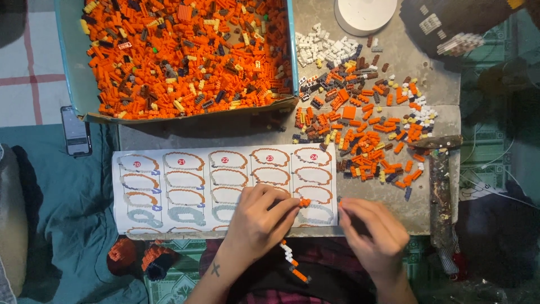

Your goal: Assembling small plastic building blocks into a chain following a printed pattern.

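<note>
At the near edge of the slab: I saw both hands working over the instruction sheet (225,188).
Left hand: my left hand (256,222) pinched a small orange brick piece (304,201) at its fingertips, just above the sheet's right end.
Right hand: my right hand (374,233) was curled, fingers drawn together near the slab edge; whether it gripped a brick I could not tell.
Part-built strip: a thin orange-and-white strip (292,262) hung below the left hand, over the lap.
Step in hand: I judged this to be matching a picked brick against the diagram.
Next move: it called for a steady pinch and close alignment of tiny studs.
Counts: one sheet, five numbered columns showing; one blue tray (67,67) heaped with orange bricks; one loose sorted pile (365,135) on the slab, too many to count; one phone (76,130); one white round object (365,14).
</note>
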